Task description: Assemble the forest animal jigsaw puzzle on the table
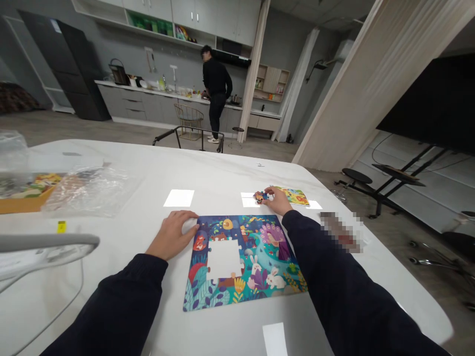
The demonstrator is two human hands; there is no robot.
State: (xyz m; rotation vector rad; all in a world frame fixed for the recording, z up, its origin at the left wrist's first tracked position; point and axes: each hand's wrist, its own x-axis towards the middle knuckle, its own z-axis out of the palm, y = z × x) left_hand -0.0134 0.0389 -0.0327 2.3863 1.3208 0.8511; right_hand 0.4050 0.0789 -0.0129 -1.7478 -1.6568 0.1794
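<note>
Right in front, the dark sleeves reach out over the table, and the left hand [171, 235] sits on the left edge of the jigsaw board [241, 277], fingers loosely spread, palm down, not gripping anything. The board lies flat on the white table [111, 237], a bright forest scene with rabbits and a peacock, and there's a blank white gap [223, 258] left of centre where pieces are missing. Now the right hand [275, 200], up past the board's far edge, is pinching a small puzzle piece [261, 197] between thumb and fingertips, just beside a yellow-green picture card [293, 196]. Over on the left, a clear plastic bag [91, 190] lies against an orange box [22, 200], with a little yellow tag [61, 226] nearer on the table. A grey curved bar [44, 243] cuts into view at the left, and a pixelated patch [339, 231] on the right edge of the table is too blurred to make out. Beyond the table, another person [217, 81] in black stands at the kitchen counter [148, 93], back turned, near a gold wire chair [189, 118], with a tall black fridge [63, 64] off to the left.
</note>
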